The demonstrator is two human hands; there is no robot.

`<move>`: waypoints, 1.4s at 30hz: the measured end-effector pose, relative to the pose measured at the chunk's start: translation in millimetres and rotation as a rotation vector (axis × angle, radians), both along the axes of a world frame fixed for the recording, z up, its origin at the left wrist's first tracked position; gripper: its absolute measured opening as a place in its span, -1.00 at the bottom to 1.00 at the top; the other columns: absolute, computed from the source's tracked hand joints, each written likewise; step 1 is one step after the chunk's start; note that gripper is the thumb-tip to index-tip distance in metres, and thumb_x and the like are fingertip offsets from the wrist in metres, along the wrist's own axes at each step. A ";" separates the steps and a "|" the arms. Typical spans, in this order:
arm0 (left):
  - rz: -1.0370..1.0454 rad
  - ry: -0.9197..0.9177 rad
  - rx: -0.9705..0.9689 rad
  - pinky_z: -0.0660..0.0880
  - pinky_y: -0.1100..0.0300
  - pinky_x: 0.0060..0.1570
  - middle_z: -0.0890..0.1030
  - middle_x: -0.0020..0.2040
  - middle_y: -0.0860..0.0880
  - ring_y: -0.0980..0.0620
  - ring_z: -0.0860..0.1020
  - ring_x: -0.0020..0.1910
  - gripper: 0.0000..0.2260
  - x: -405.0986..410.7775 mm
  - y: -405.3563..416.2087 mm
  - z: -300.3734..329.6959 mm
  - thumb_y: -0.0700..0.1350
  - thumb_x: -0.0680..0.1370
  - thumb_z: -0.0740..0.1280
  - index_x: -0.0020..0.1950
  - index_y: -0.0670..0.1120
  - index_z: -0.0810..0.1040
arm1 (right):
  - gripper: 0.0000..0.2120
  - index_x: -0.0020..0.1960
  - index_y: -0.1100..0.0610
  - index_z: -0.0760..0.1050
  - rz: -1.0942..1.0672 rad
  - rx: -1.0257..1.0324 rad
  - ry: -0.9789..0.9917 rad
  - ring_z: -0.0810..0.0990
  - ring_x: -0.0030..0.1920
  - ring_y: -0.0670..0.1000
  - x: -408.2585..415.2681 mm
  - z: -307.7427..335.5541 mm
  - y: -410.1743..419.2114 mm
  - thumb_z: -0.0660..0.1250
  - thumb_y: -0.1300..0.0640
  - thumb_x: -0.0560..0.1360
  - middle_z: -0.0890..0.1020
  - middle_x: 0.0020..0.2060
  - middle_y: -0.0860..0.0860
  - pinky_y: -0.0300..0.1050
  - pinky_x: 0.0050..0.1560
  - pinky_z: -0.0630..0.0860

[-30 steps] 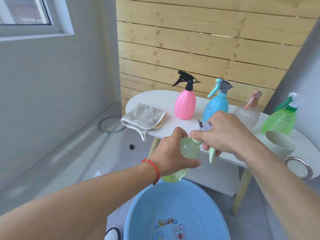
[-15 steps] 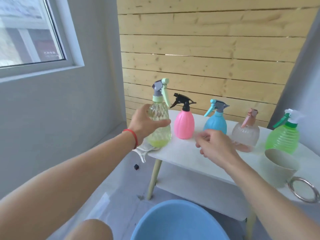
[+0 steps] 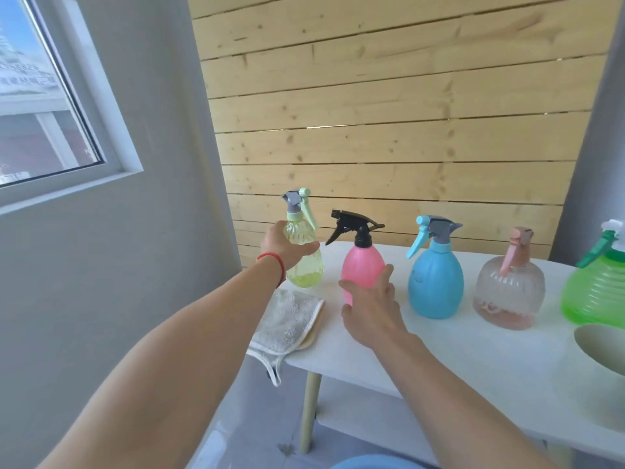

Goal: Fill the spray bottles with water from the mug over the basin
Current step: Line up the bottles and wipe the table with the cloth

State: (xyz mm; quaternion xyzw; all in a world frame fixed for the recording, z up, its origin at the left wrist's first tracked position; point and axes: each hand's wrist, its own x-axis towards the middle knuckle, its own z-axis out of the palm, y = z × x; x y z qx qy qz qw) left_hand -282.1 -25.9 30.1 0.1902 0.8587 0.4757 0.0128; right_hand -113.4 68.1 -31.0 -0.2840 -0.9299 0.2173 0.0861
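Reaching forward from its place half a second ago, the right hand (image 3: 367,299) is spreading open fingers against the pink bottle (image 3: 362,265). On the counter (image 3: 473,360), the left hand (image 3: 284,248) is gripping the capped yellow bottle (image 3: 304,265), apparently filled and being set down. Four bottles seem left; the mug (image 3: 602,346) is waiting at right, the basin (image 3: 372,463) below.

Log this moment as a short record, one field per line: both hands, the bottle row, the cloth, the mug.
left hand: grips the yellow bottle, upright on the white table
right hand: open, fingers at the pink bottle
row, left to right: yellow, pink, blue bottle, clear bottle, green bottle
cloth: over the table's left edge
mug: at right edge, partly cropped
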 end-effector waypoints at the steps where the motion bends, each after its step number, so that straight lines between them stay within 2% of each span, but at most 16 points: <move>1: 0.001 -0.014 -0.012 0.49 0.05 0.22 0.53 0.35 -0.04 -0.07 0.51 0.30 -0.22 -4.2 2.4 -3.3 0.08 0.38 0.61 0.50 -0.10 0.38 | -0.49 0.56 -0.19 0.31 -0.002 -0.012 0.017 0.11 0.54 0.37 -3.3 -1.2 0.5 0.17 0.15 0.66 -0.31 0.57 0.33 0.13 0.49 0.29; 5: -0.002 -0.061 0.022 0.50 0.08 0.13 0.57 0.21 0.00 -0.03 0.55 0.17 -0.33 -17.4 11.4 -19.8 0.04 0.39 0.61 0.42 -0.12 0.45 | -0.44 0.56 -0.18 0.31 0.005 -0.054 0.025 0.01 0.56 0.41 -15.7 -3.6 7.8 0.17 0.24 0.64 -0.40 0.55 0.32 0.15 0.51 0.26; 8: -0.015 -0.095 0.082 0.48 0.06 0.21 0.55 0.31 -0.02 -0.04 0.53 0.26 -0.28 -22.6 15.1 -26.5 0.01 0.40 0.60 0.50 -0.09 0.41 | -0.42 0.57 -0.18 0.30 0.021 -0.088 0.000 -0.06 0.60 0.39 -21.9 0.0 15.9 0.16 0.26 0.64 -0.46 0.55 0.24 0.21 0.52 0.30; 10: -0.036 -0.136 0.064 0.48 0.02 0.26 0.52 0.36 0.00 -0.05 0.51 0.30 -0.23 -21.8 13.8 -26.6 0.08 0.40 0.59 0.52 -0.05 0.36 | -0.44 0.57 -0.14 0.32 0.039 -0.092 -0.033 -0.04 0.60 0.39 -18.3 4.2 18.4 0.15 0.27 0.65 -0.40 0.57 0.27 0.22 0.48 0.35; 13: 0.000 -0.118 -0.182 0.49 0.03 0.14 0.48 0.38 -0.04 -0.13 0.49 0.31 -0.28 -7.8 -0.7 -29.4 0.18 0.47 0.48 0.50 -0.11 0.31 | -0.55 0.50 0.02 0.43 0.097 -0.019 0.008 0.23 0.51 0.34 5.5 9.5 19.1 0.17 0.21 0.63 0.02 0.58 0.29 0.13 0.36 0.43; 15: 0.131 0.112 -0.469 0.41 -0.05 0.21 0.48 0.35 -0.11 -0.18 0.42 0.33 -0.45 19.4 -19.1 -41.3 0.19 0.56 0.33 0.42 -0.10 0.36 | -0.61 0.42 0.07 0.49 0.151 0.078 0.053 0.33 0.46 0.23 31.4 11.9 21.2 0.20 0.18 0.62 0.22 0.53 0.19 0.05 0.34 0.41; 17: 0.086 0.265 -0.656 0.21 -0.19 0.38 0.45 0.37 -0.06 -0.16 0.33 0.40 -0.47 52.3 -38.7 -62.9 0.31 0.54 0.17 0.40 0.04 0.40 | -0.66 0.36 0.06 0.53 0.186 0.127 0.057 0.34 0.49 0.14 58.5 15.5 24.6 0.23 0.16 0.61 0.24 0.55 0.12 0.02 0.36 0.40; 19: -0.089 0.206 -0.800 -0.03 -0.32 0.42 0.32 0.47 -0.01 -0.15 0.18 0.51 -0.38 72.6 -51.5 -89.0 0.44 0.47 0.03 0.45 0.19 0.31 | -0.69 0.32 0.04 0.54 0.180 0.151 0.038 0.35 0.48 0.11 84.7 21.3 26.2 0.24 0.15 0.61 0.24 0.54 0.08 0.06 0.34 0.44; 20: -0.123 0.157 -0.823 -0.11 -0.37 0.40 0.24 0.52 0.00 -0.16 0.11 0.54 -0.38 73.5 -52.4 -98.4 0.44 0.46 0.00 0.47 0.24 0.24 | -0.70 0.32 0.03 0.54 0.167 0.167 0.033 0.36 0.48 0.11 94.6 25.2 27.9 0.24 0.14 0.61 0.24 0.54 0.07 0.08 0.33 0.45; 22: -0.112 0.126 -0.769 -0.12 -0.42 0.40 0.22 0.55 0.03 -0.17 0.09 0.54 -0.52 77.4 -47.3 -106.3 0.30 0.54 0.00 0.44 0.25 0.24 | -0.71 0.31 0.01 0.56 0.115 0.178 0.024 0.41 0.45 0.13 118.3 31.5 29.0 0.25 0.12 0.62 0.27 0.53 0.06 0.08 0.31 0.47; 24: -0.120 0.166 -0.705 -0.08 -0.39 0.45 0.28 0.53 0.06 -0.17 0.13 0.52 -0.61 88.4 -37.1 -105.8 0.12 0.61 0.05 0.44 0.22 0.30 | -0.75 0.25 0.01 0.60 0.089 0.173 0.061 0.50 0.35 0.10 138.2 34.9 29.7 0.27 0.12 0.61 0.39 0.42 0.00 0.06 0.27 0.48; 27: -0.177 0.225 -0.660 -0.02 -0.35 0.47 0.35 0.49 0.08 -0.17 0.19 0.49 -0.63 120.1 -12.2 -108.9 -0.02 0.65 0.09 0.46 0.17 0.32 | -0.81 0.12 -0.01 0.63 0.035 0.144 0.131 0.57 0.17 0.01 165.4 32.1 28.8 0.30 0.14 0.58 0.52 0.22 -0.06 0.05 0.20 0.51; 31: -0.117 0.244 -0.742 0.05 -0.41 0.44 0.33 0.48 -0.06 -0.26 0.24 0.44 -0.52 169.7 36.1 -102.6 -0.26 0.61 0.10 0.52 0.04 0.27 | -0.84 0.05 -0.02 0.63 -0.041 0.140 0.151 0.60 0.05 0.01 196.1 23.1 33.9 0.31 0.14 0.55 0.58 0.15 -0.08 0.05 0.10 0.54; 35: -0.194 0.254 -0.756 0.03 -0.39 0.47 0.36 0.48 -0.09 -0.25 0.25 0.46 -0.50 207.4 80.4 -95.0 -0.31 0.60 0.08 0.53 -0.03 0.30 | -0.84 -0.02 0.06 0.66 -0.071 0.192 0.249 0.64 -0.03 0.05 222.5 27.3 41.6 0.33 0.23 0.52 0.67 0.08 -0.02 0.01 0.01 0.55; 39: -0.324 0.342 -0.676 0.14 -0.28 0.46 0.43 0.41 -0.12 -0.23 0.30 0.42 -0.49 221.6 100.3 -99.4 -0.34 0.54 0.14 0.48 -0.07 0.36 | -0.84 -0.07 0.12 0.66 -0.241 0.393 0.379 0.59 0.02 0.18 259.0 32.7 58.5 0.39 0.33 0.43 0.68 -0.04 0.03 0.05 -0.01 0.52; 42: -0.464 0.448 -0.631 0.26 -0.15 0.36 0.44 0.41 -0.11 -0.20 0.35 0.38 -0.47 201.8 82.1 -104.3 -0.30 0.53 0.17 0.50 -0.01 0.34 | -0.74 0.06 0.17 0.64 -0.392 0.477 0.315 0.53 0.13 0.30 281.8 25.8 78.8 0.45 0.31 0.38 0.63 0.10 0.15 0.19 0.05 0.48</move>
